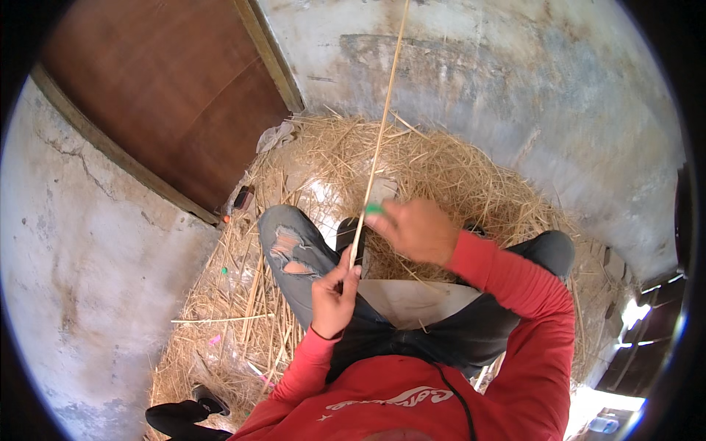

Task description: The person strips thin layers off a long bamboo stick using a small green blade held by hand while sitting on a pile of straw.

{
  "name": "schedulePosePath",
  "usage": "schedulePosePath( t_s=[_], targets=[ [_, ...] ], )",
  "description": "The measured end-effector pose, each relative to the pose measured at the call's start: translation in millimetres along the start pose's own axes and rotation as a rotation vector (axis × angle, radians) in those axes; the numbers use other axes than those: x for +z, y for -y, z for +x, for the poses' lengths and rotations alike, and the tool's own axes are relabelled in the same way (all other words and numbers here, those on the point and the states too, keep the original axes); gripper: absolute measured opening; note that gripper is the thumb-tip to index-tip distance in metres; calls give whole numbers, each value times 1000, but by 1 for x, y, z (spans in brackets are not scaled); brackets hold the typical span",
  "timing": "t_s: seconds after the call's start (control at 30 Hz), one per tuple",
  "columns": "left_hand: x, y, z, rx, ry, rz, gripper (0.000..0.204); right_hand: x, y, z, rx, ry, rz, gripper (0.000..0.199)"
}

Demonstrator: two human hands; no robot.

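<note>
A long, thin, straw-coloured cane strip [380, 136] rises from my lap past the top of the picture. Its lower end is pinched between the thumb and fingers of my left hand [334, 298]. My right hand [421, 229], a little blurred, is closed beside the strip farther up. Between its thumb and fingers is a small green object [374, 209], right against the strip; its kind is not clear. Under the strip, a pale sheet [412, 301] lies across my lap between my bent knees.
Loose straw and shavings [441, 165] cover the floor around me. A brown door panel [169, 95] stands at the far left, with a stained wall [559, 95] ahead. A dark shoe [211, 400] shows at the lower left. A clear bottle [603, 425] lies at the lower right.
</note>
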State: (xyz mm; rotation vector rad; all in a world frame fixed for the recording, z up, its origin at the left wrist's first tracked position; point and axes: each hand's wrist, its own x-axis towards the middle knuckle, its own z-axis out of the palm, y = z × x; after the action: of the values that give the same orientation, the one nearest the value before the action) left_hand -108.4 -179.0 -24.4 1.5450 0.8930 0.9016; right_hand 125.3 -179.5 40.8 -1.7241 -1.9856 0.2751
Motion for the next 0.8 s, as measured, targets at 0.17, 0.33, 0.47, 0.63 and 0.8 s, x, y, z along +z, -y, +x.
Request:
schedulePosePath(
  t_s=[0.17, 0.33, 0.47, 0.63, 0.8],
  targets=[
    [-3, -4, 9, 45, 27, 55, 39, 22, 14, -14, -56, 4, 52, 52],
    [-9, 1, -15, -5, 105, 171, 38, 13, -39, 17, 127, -79, 51, 49],
    [-31, 19, -79, 30, 297, 144, 34, -41, -214, 37, 368, -526, -182, 37],
    [-89, 49, -135, -101, 280, 90, 33, -129, -306, 11, 676, -833, 141, 52],
    [-87, 19, -115, -209, 194, 38, 41, -115, -173, 23, 500, -811, 858, 43]
  ],
)
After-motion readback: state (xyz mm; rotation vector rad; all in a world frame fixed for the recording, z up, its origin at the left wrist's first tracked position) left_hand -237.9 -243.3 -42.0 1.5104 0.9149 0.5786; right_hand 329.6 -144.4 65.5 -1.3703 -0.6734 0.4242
